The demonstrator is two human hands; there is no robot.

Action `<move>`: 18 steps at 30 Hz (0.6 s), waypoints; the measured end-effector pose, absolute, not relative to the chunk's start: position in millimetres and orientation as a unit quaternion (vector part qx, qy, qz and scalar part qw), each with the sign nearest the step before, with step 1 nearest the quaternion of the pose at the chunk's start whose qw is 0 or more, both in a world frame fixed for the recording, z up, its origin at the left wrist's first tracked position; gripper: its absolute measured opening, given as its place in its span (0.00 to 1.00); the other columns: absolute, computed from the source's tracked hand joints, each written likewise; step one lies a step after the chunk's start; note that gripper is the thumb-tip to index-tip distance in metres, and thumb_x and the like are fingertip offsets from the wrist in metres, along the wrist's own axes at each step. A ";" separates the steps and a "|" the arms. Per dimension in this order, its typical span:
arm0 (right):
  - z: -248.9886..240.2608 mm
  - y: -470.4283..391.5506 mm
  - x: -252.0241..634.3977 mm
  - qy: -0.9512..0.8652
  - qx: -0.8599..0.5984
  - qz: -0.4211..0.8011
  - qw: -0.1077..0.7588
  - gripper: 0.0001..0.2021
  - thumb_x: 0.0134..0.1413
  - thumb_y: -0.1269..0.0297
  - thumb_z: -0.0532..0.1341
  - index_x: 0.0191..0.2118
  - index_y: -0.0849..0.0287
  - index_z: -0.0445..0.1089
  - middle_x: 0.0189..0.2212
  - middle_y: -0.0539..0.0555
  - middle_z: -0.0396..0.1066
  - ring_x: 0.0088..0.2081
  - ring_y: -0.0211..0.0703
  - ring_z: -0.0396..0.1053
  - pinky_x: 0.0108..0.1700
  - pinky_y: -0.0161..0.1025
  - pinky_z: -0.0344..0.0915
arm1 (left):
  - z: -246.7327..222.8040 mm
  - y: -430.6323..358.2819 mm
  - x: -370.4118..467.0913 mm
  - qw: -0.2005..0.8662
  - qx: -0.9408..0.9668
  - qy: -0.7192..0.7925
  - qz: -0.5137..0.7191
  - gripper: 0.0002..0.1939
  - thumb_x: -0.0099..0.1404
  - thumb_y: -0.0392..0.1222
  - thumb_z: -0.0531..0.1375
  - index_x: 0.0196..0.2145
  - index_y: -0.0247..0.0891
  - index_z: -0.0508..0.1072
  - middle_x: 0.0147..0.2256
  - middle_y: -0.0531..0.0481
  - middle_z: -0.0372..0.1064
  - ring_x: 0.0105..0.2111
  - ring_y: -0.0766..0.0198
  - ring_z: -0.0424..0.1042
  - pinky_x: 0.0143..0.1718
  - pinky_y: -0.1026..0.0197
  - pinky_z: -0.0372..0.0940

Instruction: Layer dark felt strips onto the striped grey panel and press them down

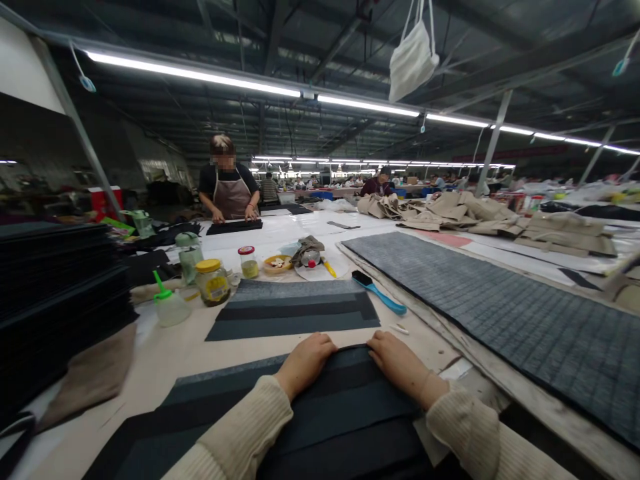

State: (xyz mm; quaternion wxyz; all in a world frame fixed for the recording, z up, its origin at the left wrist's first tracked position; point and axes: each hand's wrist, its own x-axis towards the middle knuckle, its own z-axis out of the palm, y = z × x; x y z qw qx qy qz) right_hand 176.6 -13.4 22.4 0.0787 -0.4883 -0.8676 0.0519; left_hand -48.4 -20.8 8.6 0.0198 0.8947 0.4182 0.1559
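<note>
Pale worktable (165, 347), near side: the left hand (307, 360) and right hand (400, 367) grip the far edge of dark fabric panels (345, 413), fingers curled narrow. Even tension between both hands should keep edges aligned.

Bright tube lights (195, 73) glare beyond the grip, under a dim ceiling (280, 40); the worktop (165, 353) is evenly lit, edges stretch, distant areas look soft

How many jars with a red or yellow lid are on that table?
2: the yellow-lidded jar, right of the green-tipped squeeze bottle, and the smaller red-lidded jar farther back, left of the shallow yellow bowl. Others may be hidden.
</note>
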 end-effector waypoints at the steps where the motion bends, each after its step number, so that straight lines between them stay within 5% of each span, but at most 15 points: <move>1: 22.6 -14.0 170.9 -0.868 -0.484 0.067 0.088 0.12 0.56 0.72 0.51 0.39 0.64 0.71 0.38 0.59 0.68 0.42 0.46 0.64 0.46 0.38 0.57 | 7.1 -22.2 -49.2 0.014 0.895 0.419 0.155 0.11 0.66 0.32 0.50 0.39 0.38 0.71 0.36 0.49 0.67 0.38 0.63 0.64 0.41 0.63 0.60; 18: 25.6 -14.3 119.8 -0.889 -0.444 0.091 0.062 0.10 0.53 0.73 0.53 0.36 0.63 0.71 0.37 0.58 0.68 0.42 0.44 0.64 0.46 0.36 0.58 | 3.1 -31.4 -86.3 -0.016 0.899 0.410 0.152 0.11 0.66 0.32 0.50 0.38 0.38 0.71 0.34 0.50 0.68 0.37 0.63 0.64 0.40 0.64 0.60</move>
